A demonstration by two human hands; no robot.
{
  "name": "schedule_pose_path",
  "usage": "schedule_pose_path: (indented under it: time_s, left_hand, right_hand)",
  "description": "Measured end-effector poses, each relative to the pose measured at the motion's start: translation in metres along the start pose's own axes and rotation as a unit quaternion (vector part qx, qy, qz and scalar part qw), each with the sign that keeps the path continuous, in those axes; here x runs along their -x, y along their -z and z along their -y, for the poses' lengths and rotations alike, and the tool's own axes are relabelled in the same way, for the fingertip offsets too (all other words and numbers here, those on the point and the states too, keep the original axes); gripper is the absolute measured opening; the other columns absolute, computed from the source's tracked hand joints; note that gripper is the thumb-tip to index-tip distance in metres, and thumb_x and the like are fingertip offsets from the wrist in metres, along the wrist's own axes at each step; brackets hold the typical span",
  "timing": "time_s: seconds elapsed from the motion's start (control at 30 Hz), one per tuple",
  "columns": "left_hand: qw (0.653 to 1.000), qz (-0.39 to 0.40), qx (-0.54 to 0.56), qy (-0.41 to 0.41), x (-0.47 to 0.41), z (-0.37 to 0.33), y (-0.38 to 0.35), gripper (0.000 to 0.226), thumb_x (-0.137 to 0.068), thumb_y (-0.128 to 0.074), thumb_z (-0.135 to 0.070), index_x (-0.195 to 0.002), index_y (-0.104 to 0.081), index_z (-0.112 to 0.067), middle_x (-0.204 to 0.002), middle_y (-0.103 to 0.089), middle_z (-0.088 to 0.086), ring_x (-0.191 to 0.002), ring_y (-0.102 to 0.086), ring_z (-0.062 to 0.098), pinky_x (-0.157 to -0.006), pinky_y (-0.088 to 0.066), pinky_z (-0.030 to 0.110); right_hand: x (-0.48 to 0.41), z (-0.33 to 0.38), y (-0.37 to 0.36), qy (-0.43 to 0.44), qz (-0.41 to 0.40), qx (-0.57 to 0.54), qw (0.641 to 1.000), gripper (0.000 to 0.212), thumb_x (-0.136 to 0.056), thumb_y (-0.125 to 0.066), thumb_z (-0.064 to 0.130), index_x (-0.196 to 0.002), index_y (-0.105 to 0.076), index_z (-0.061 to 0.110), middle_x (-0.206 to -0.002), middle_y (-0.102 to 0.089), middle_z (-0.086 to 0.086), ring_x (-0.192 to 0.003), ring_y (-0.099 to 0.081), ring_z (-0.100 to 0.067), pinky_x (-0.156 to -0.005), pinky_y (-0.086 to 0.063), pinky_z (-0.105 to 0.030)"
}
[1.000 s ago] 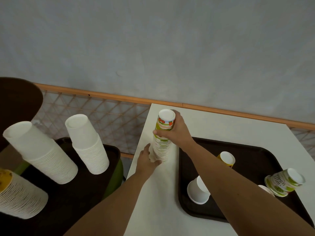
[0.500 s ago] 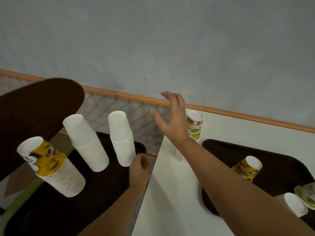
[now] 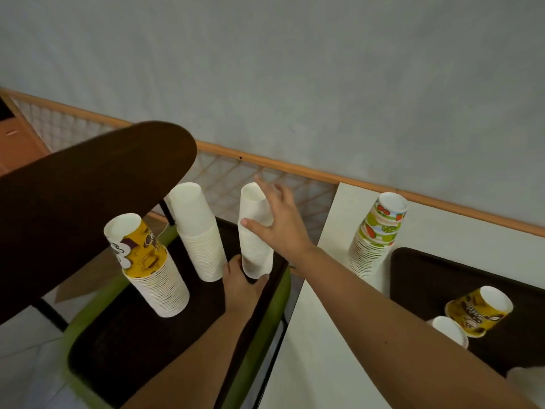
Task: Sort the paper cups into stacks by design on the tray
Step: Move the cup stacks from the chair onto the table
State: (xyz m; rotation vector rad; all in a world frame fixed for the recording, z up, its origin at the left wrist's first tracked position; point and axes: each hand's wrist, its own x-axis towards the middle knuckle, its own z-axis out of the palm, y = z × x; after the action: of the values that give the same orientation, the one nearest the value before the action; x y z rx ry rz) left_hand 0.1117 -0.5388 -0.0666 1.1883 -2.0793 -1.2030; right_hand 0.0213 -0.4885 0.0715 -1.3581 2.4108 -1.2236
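white stack (image 3: 255, 234) stood upright; left hand (image 3: 240, 286) clamped its base, right hand (image 3: 278, 221) spread open at its upper side.

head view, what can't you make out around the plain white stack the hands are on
- Plain white stack: base hidden by left hand; right hand covers its right side, so grip unclear.
- Loose white cup on right tray: partly behind right forearm.
- Yellow stack: print blurred.

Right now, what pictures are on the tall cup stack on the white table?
Fruit pictures: green lime slices and red fruits on pale stripes, on the fruit cup stack. Head view shows it.
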Motion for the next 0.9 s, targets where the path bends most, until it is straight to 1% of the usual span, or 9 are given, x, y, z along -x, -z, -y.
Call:
schedule_pose_path:
  time_s: [0.07, 0.17, 0.3, 0.4, 0.47, 0.63, 0.77, 0.83, 0.9]
  left_hand:
    - [1.000, 0.005, -0.014, 0.012, -0.005, 0.001, -0.002, 0.080, -0.071, -0.080, -0.022, -0.135, -0.037, -0.003, -0.134, -0.043, 0.014, -0.123, -0.045, 0.028, -0.105, -0.039, 0.038]
    - [0.999, 0.020, -0.040, 0.021, -0.014, 0.004, -0.004, 0.092, -0.068, -0.082, -0.027, -0.140, -0.031, -0.004, -0.138, -0.039, 0.016, -0.129, -0.039, 0.030, -0.108, -0.034, 0.040]
    - [0.997, 0.048, -0.062, 0.024, -0.024, 0.005, -0.006, 0.100, -0.066, -0.083, -0.031, -0.144, -0.024, -0.007, -0.143, -0.034, 0.017, -0.135, -0.031, 0.032, -0.111, -0.030, 0.042]
    - [0.995, 0.074, -0.048, 0.035, -0.030, 0.006, -0.009, 0.102, -0.066, -0.083, -0.032, -0.145, -0.023, -0.011, -0.144, -0.035, 0.015, -0.134, -0.030, 0.034, -0.109, -0.030, 0.044]
    - [0.995, 0.093, -0.021, 0.031, -0.034, 0.008, -0.010, 0.102, -0.063, -0.085, -0.032, -0.144, -0.024, -0.013, -0.143, -0.038, 0.012, -0.133, -0.033, 0.034, -0.110, -0.033, 0.047]
    - [0.988, 0.138, 0.038, 0.060, -0.042, 0.013, -0.014, 0.111, -0.051, -0.086, -0.043, -0.142, -0.025, -0.020, -0.141, -0.041, 0.007, -0.131, -0.038, 0.032, -0.105, -0.038, 0.054]
    - [0.981, 0.160, 0.048, 0.102, -0.050, 0.022, -0.015, 0.123, -0.031, -0.080, -0.062, -0.137, -0.024, -0.034, -0.139, -0.040, 0.006, -0.127, -0.041, 0.030, -0.103, -0.041, 0.053]
    - [0.978, 0.174, 0.052, 0.105, -0.054, 0.027, -0.017, 0.126, -0.028, -0.083, -0.064, -0.136, -0.022, -0.040, -0.140, -0.039, 0.005, -0.128, -0.040, 0.029, -0.104, -0.040, 0.053]
    - [0.977, 0.182, 0.055, 0.097, -0.057, 0.027, -0.020, 0.130, -0.026, -0.085, -0.063, -0.137, -0.020, -0.043, -0.142, -0.038, 0.003, -0.130, -0.038, 0.028, -0.106, -0.038, 0.054]
  right_hand:
    - [-0.001, -0.002, -0.004, -0.024, 0.014, 0.021, 0.999, 0.071, -0.080, -0.068, 0.041, -0.141, -0.034, 0.028, -0.150, -0.020, -0.010, -0.134, -0.033, -0.029, -0.105, -0.040, -0.041]
    - [0.003, -0.008, -0.007, -0.042, 0.011, 0.007, 0.999, 0.063, -0.081, -0.069, 0.037, -0.134, -0.038, 0.023, -0.144, -0.027, -0.007, -0.124, -0.044, -0.027, -0.098, -0.045, -0.040]
    - [0.006, -0.009, 0.000, -0.039, -0.012, -0.004, 0.999, 0.052, -0.081, -0.069, 0.035, -0.122, -0.041, 0.018, -0.136, -0.035, -0.004, -0.110, -0.049, -0.020, -0.084, -0.046, -0.030]
    - [0.008, -0.011, 0.004, -0.037, -0.031, -0.026, 0.999, 0.043, -0.080, -0.070, 0.034, -0.106, -0.041, 0.017, -0.123, -0.043, -0.001, -0.095, -0.045, -0.013, -0.078, -0.045, -0.030]
    - [0.010, -0.016, 0.006, -0.040, -0.046, -0.038, 0.997, 0.042, -0.080, -0.071, 0.034, -0.095, -0.036, 0.019, -0.110, -0.048, -0.001, -0.091, -0.045, -0.015, -0.074, -0.044, -0.032]
    - [0.014, -0.026, 0.011, -0.040, -0.058, -0.041, 0.997, 0.041, -0.080, -0.071, 0.033, -0.098, -0.037, 0.018, -0.107, -0.055, -0.003, -0.093, -0.053, -0.020, -0.074, -0.047, -0.034]
    - [0.013, -0.025, 0.010, -0.025, -0.059, -0.037, 0.997, 0.043, -0.078, -0.073, 0.032, -0.088, -0.034, 0.017, -0.093, -0.047, 0.001, -0.081, -0.044, -0.016, -0.064, -0.037, -0.026]
    - [0.012, -0.024, 0.009, -0.027, -0.062, -0.040, 0.997, 0.045, -0.077, -0.074, 0.034, -0.085, -0.034, 0.016, -0.088, -0.044, 0.002, -0.078, -0.042, -0.016, -0.063, -0.037, -0.027]
    - [0.013, -0.026, 0.009, -0.037, -0.064, -0.046, 0.996, 0.045, -0.077, -0.074, 0.035, -0.088, -0.034, 0.018, -0.090, -0.047, 0.000, -0.080, -0.045, -0.016, -0.064, -0.041, -0.031]
